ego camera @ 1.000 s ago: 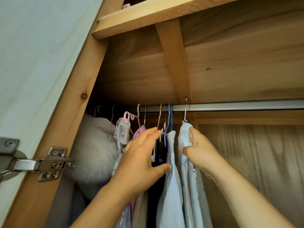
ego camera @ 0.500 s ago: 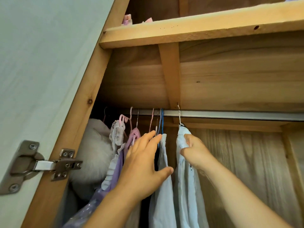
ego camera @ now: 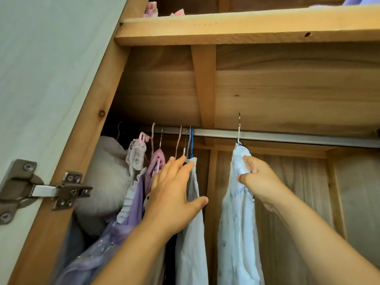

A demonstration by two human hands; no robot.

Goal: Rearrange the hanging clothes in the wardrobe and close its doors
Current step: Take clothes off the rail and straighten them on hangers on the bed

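Spacing: hanging clothes along the rail [ego camera: 287, 137]
Right hand [ego camera: 259, 178]: grip pinched on pale blue garment [ego camera: 236, 212], right of the bunch
Left hand [ego camera: 174, 190]: fingers straight, pressing bunched clothes [ego camera: 190, 223] left
Next: likely settle the hanger hook [ego camera: 239, 128]
Room: bare rail to the right
Door [ego camera: 41, 79]: open at left

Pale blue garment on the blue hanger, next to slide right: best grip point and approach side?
Pinch the pale blue garment at its bunched shoulder just under the blue hanger hook, coming from the open right side; the left hand and packed clothes block the left.
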